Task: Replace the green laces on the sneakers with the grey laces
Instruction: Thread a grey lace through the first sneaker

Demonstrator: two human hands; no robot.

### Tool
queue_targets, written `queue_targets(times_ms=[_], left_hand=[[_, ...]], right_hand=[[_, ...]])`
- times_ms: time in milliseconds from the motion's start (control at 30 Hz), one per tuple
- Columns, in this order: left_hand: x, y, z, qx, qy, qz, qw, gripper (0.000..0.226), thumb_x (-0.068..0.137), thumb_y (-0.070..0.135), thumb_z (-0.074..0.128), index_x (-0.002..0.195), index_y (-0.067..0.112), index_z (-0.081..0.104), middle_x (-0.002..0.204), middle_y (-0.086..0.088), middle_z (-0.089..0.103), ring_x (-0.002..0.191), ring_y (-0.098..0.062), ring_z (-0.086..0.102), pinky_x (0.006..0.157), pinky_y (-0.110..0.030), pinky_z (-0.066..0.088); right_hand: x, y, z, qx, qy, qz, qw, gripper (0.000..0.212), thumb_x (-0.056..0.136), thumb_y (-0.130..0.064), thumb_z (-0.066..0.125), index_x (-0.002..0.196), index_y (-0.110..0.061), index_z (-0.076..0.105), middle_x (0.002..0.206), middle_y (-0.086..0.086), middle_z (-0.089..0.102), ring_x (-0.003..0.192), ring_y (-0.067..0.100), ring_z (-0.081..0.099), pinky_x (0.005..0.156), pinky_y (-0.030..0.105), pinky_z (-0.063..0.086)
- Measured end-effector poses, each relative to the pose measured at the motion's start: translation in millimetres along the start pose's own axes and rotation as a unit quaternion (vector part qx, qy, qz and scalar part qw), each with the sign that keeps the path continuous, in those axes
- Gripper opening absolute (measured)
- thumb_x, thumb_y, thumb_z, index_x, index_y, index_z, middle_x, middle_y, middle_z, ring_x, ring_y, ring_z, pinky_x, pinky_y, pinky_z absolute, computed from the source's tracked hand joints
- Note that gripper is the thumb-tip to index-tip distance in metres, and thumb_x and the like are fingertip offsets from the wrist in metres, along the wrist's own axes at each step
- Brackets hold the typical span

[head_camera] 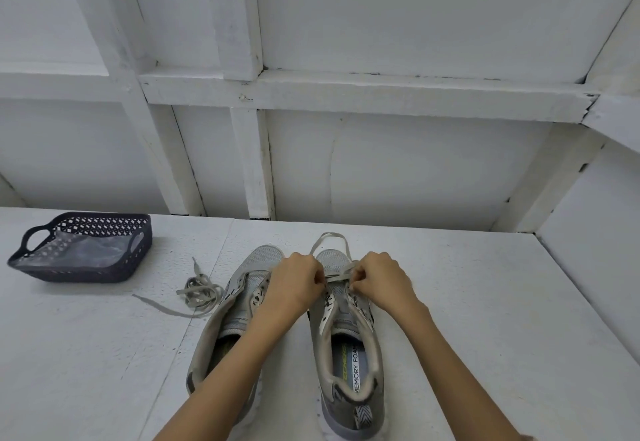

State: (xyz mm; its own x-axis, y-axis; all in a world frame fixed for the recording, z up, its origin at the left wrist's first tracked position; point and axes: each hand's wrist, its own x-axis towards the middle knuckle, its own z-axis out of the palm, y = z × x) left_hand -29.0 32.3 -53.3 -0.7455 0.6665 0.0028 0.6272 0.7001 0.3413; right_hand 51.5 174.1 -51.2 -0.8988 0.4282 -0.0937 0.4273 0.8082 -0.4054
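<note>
Two grey sneakers stand side by side on the white table, toes pointing away from me. The left sneaker (227, 322) has no lace in its eyelets. Over the right sneaker (346, 347) my left hand (294, 284) and my right hand (379, 281) each pinch a grey lace (337, 277) that runs across the lowest eyelets. The ends of that lace loop out past the toe. A second grey lace (199, 293) lies bunched on the table left of the sneakers. No green lace is in view.
A dark perforated basket (138, 253) with handles sits at the far left of the table. A white panelled wall (381, 163) rises behind the table and along its right side.
</note>
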Motion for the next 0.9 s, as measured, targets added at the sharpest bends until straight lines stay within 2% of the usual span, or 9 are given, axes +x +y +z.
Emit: queue_targets(times_ms=[133, 233, 367, 433, 533, 633, 700, 800, 900], left_hand=[[-3, -5, 0, -0.054, 0.026, -0.023, 0.998, 0.009, 0.081, 0.019, 0.07, 0.086, 0.026, 0.074, 0.084, 0.006, 0.072, 0.084, -0.014, 0.064, 0.068, -0.024, 0.042], [-4, -7, 6, -0.073, 0.037, -0.028, 0.996, 0.004, 0.081, 0.023, 0.072, 0.084, 0.024, 0.075, 0.083, 0.004, 0.073, 0.084, -0.015, 0.065, 0.073, -0.026, 0.047], [-2, -4, 5, -0.081, 0.024, -0.039, 0.996, 0.034, 0.08, 0.05, 0.07, 0.077, 0.017, 0.077, 0.071, -0.006, 0.071, 0.072, -0.02, 0.063, 0.062, -0.028, 0.044], [1, 3, 3, -0.045, 0.006, -0.046, 0.998, 0.042, 0.073, 0.057, 0.073, 0.076, 0.016, 0.077, 0.072, -0.008, 0.071, 0.073, -0.02, 0.064, 0.063, -0.029, 0.046], [7, 10, -6, -0.03, -0.042, -0.051, 0.997, 0.037, 0.072, 0.046, 0.076, 0.08, 0.01, 0.077, 0.077, -0.01, 0.071, 0.079, -0.022, 0.066, 0.066, -0.031, 0.051], [12, 11, -15, -0.031, -0.072, -0.045, 0.996, 0.02, 0.074, 0.023, 0.069, 0.09, 0.012, 0.074, 0.084, -0.009, 0.069, 0.087, -0.023, 0.065, 0.068, -0.03, 0.049], [11, 11, -15, -0.027, -0.077, -0.032, 0.996, 0.02, 0.076, 0.013, 0.063, 0.095, 0.019, 0.065, 0.087, -0.006, 0.062, 0.094, -0.024, 0.061, 0.069, -0.028, 0.045], [9, 8, -8, 0.005, -0.077, -0.002, 0.997, 0.021, 0.081, 0.01, 0.058, 0.092, 0.027, 0.066, 0.095, -0.006, 0.066, 0.098, -0.026, 0.062, 0.074, -0.03, 0.047], [8, 9, -5, 0.043, -0.089, 0.003, 0.995, 0.028, 0.088, 0.013, 0.054, 0.105, 0.025, 0.073, 0.108, -0.011, 0.066, 0.101, -0.03, 0.062, 0.082, -0.033, 0.05]], right_hand=[[-3, 5, -3, 0.041, 0.018, 0.041, 0.998, 0.011, 0.077, -0.023, 0.079, 0.079, -0.014, 0.074, 0.085, 0.004, 0.072, 0.071, 0.015, 0.056, 0.062, 0.023, 0.039], [-6, 1, 1, 0.018, 0.011, 0.048, 0.999, 0.014, 0.082, -0.03, 0.075, 0.083, -0.016, 0.075, 0.086, 0.003, 0.072, 0.075, 0.018, 0.063, 0.063, 0.023, 0.042], [-5, -5, 4, -0.014, 0.017, 0.052, 0.998, 0.027, 0.085, -0.04, 0.068, 0.079, -0.014, 0.068, 0.075, 0.001, 0.061, 0.076, 0.024, 0.061, 0.061, 0.026, 0.041], [-4, -11, 5, -0.04, 0.01, 0.045, 0.998, 0.033, 0.081, -0.045, 0.07, 0.082, -0.013, 0.062, 0.081, 0.003, 0.061, 0.079, 0.025, 0.061, 0.061, 0.027, 0.038], [-1, -19, 3, -0.062, -0.009, 0.035, 0.997, 0.036, 0.078, -0.041, 0.073, 0.082, -0.012, 0.052, 0.093, 0.008, 0.063, 0.085, 0.027, 0.063, 0.059, 0.026, 0.038], [2, -20, -2, -0.06, -0.036, 0.04, 0.997, 0.038, 0.079, -0.022, 0.07, 0.065, -0.015, 0.035, 0.081, 0.006, 0.051, 0.076, 0.024, 0.053, 0.047, 0.024, 0.03], [4, -19, -3, -0.054, -0.042, 0.041, 0.997, 0.035, 0.08, -0.014, 0.066, 0.064, -0.015, 0.034, 0.081, 0.007, 0.05, 0.075, 0.024, 0.05, 0.047, 0.024, 0.028], [-2, -16, 1, -0.056, -0.011, 0.014, 0.998, 0.007, 0.084, -0.006, 0.059, 0.088, -0.008, 0.053, 0.095, 0.013, 0.058, 0.083, 0.028, 0.055, 0.055, 0.029, 0.034], [-6, -16, 7, -0.067, 0.02, -0.019, 0.997, 0.022, 0.087, 0.0, 0.051, 0.106, -0.01, 0.055, 0.101, 0.012, 0.061, 0.09, 0.03, 0.058, 0.06, 0.031, 0.035]])
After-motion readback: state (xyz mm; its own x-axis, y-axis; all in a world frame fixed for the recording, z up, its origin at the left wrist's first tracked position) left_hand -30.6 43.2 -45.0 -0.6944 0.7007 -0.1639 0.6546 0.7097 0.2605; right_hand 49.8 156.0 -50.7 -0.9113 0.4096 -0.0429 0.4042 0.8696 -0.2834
